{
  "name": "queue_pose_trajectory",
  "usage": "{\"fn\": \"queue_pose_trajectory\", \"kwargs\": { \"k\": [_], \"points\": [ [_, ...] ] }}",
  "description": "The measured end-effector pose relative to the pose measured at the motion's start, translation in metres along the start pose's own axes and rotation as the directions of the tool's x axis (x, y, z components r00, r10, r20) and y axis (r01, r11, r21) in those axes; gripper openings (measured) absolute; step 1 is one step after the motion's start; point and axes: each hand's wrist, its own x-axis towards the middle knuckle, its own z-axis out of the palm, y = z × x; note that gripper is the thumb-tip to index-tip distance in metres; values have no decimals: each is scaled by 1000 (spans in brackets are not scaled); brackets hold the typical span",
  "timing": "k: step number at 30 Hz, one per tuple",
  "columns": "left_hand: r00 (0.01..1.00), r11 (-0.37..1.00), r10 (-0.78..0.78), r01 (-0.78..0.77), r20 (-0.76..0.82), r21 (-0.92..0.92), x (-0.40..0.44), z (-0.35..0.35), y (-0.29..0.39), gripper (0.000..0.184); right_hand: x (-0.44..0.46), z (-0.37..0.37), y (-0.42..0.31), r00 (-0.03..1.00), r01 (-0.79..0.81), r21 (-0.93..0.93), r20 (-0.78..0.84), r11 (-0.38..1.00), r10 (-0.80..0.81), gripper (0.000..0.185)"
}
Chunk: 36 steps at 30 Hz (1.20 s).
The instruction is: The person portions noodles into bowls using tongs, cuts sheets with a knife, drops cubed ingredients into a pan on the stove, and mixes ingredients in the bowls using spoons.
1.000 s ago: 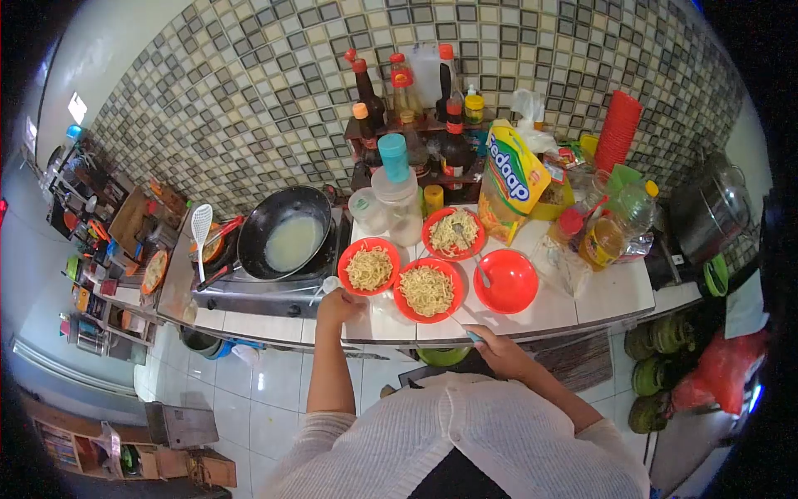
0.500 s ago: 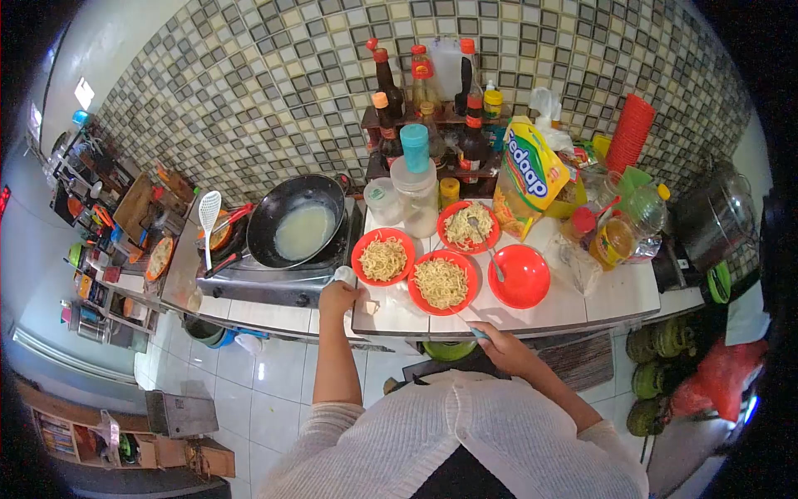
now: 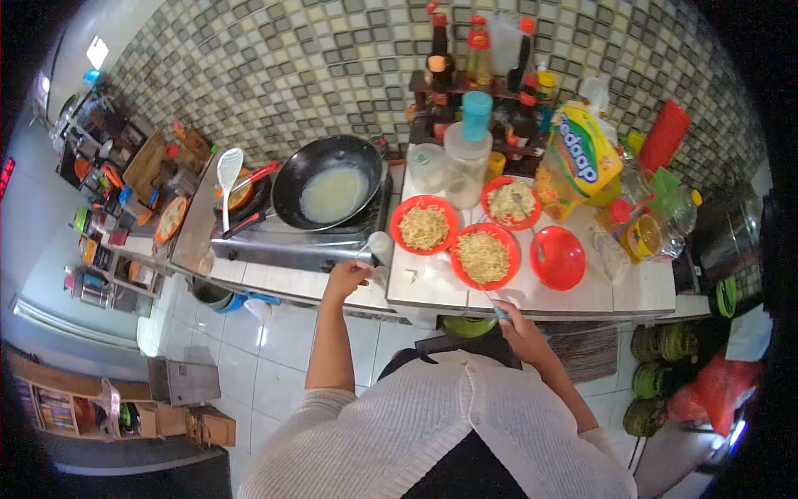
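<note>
My left hand [image 3: 350, 279] is at the counter's front edge, below the stove, its fingers pinched together; whatever they hold is too small to name. Just above it a small white cup [image 3: 380, 244] stands at the stove's right corner. My right hand [image 3: 520, 328] is closed round the blue handle of a utensil [image 3: 500, 312], whose thin metal part points toward the noodle bowls. Noodles fill the left red bowl [image 3: 425, 225], the middle one [image 3: 485, 256] and the rear one [image 3: 511, 203], where a spoon rests. A fourth red bowl [image 3: 558, 258] holds only a spoon.
A black wok [image 3: 328, 183] with cloudy liquid sits on the stove [image 3: 291, 248], a white slotted ladle [image 3: 229, 179] to its left. Behind the bowls stand clear jars [image 3: 467, 166], sauce bottles [image 3: 480, 54] and a yellow Sedaap pack [image 3: 578, 158]. Oil bottles [image 3: 644, 237] are at the right.
The view has shifted, so the counter items appear farther right. My left hand has moved off the counter's edge near the small white cup. My right hand still holds the blue handle.
</note>
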Motion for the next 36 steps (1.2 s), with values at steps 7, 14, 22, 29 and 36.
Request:
{"fn": "queue_pose_trajectory", "kwargs": {
  "k": [7, 14, 22, 29, 36],
  "points": [
    [991, 990, 78, -89, -110, -106, -1, -86, -37, 12, 23, 50, -51, 999, 14, 40, -43, 999, -12, 42],
    [986, 991, 58, -75, -155, -107, 22, -153, -76, 15, 43, 111, -99, 994, -68, 91, -78, 994, 75, 44],
    [960, 948, 278, -269, -28, 170, 85, -133, -103, 17, 5, 153, -116, 912, -308, 246, -200, 919, 359, 46],
    [966, 970, 243, -242, 92, -28, 120, -93, -115, 17, -17, 188, -92, 853, -223, 346, -383, 911, 354, 44],
    [950, 946, 308, -299, 54, -128, 145, -78, -130, 17, -21, 196, -99, 852, -183, 433, -378, 883, 362, 43]
  ]
}}
